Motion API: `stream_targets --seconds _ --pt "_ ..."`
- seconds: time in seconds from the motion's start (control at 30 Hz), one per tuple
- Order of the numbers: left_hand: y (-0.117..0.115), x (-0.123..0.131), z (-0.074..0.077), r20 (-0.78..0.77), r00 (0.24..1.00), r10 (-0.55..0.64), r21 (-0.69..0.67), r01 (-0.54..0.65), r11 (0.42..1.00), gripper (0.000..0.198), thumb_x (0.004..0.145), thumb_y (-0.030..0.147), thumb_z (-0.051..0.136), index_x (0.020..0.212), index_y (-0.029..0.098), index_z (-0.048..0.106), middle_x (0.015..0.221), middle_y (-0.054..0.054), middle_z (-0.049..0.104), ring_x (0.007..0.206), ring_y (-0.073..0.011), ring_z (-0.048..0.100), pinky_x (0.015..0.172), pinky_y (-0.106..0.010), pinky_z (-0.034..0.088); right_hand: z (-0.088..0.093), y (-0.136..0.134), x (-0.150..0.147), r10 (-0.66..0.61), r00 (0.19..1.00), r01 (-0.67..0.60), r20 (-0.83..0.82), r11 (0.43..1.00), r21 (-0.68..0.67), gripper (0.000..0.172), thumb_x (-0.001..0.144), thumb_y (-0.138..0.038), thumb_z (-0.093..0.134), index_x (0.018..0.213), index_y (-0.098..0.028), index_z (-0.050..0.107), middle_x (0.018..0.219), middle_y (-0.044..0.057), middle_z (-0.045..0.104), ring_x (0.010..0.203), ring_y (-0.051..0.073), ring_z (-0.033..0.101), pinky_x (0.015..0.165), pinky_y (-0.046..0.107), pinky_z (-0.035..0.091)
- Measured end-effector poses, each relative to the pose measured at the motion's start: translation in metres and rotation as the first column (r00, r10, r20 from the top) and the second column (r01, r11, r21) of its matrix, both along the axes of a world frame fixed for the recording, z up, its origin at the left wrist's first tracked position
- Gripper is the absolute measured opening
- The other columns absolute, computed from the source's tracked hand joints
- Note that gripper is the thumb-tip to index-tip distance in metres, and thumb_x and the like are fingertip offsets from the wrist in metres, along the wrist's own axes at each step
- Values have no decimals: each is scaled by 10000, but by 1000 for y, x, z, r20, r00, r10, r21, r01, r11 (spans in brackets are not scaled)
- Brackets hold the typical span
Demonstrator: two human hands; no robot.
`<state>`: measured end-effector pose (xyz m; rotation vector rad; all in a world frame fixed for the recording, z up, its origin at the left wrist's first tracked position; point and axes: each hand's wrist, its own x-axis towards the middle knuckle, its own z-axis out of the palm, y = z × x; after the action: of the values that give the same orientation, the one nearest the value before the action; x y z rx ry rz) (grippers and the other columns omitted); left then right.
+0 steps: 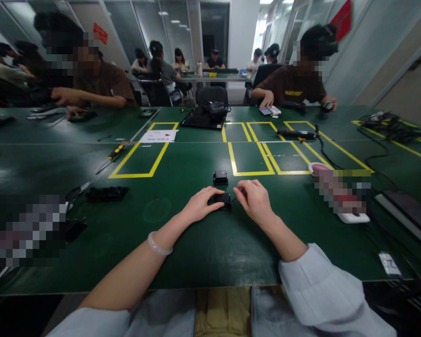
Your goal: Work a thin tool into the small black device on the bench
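My left hand grips a small black box-shaped part on the green table, thumb on the near side and fingers on the far side. Just right of that part, my right hand is closed in a pinch. A thin dark piece shows between its fingertips and the part, too small to name. Behind them, apart from both hands, sits a second small black block of similar look.
To the left lie a black tray-like piece and a yellow-black screwdriver. Yellow tape rectangles mark the table. A black corded tool, a dark tablet-like device and cables are at right. Co-workers sit opposite.
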<state>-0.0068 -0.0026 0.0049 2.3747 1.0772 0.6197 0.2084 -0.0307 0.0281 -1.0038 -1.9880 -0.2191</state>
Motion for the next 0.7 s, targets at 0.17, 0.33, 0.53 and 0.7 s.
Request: stream_targets --seconds 0.17,0.33,0.53,0.7 --pt "0 0 0 13 1000 -2 -6 2 1000 353 900 437 549 1200 252 574 1119 -50 606 1053 -231 569 918 -362 449 3 -2 0 17 1000 -17 0 1000 -2 89 901 -157 455 947 -202 517 771 27 631 688 164 567 695 310 426" --pt "0 0 1 12 1000 2 -4 -2 1000 353 898 429 552 1207 257 576 1121 -52 607 1044 -232 572 911 -365 454 5 -4 0 12 1000 -12 -3 1000 -24 139 885 -159 453 988 -204 534 797 31 643 713 173 577 704 321 429" --pt "0 -1 -1 12 1000 1 0 -1 1000 350 894 430 558 1194 250 580 1107 -52 609 1042 -234 572 907 -363 453 3 -2 1 12 1000 -12 27 1000 -25 71 919 -256 497 914 -204 546 737 15 625 660 155 560 711 314 419" --pt "1 -1 -2 16 1000 2 5 -2 1000 343 893 431 559 1180 245 586 1101 -47 611 1033 -229 577 900 -354 455 2 -2 0 5 1000 -4 13 999 -45 71 931 -249 484 908 -209 538 709 7 609 634 150 542 686 303 416"
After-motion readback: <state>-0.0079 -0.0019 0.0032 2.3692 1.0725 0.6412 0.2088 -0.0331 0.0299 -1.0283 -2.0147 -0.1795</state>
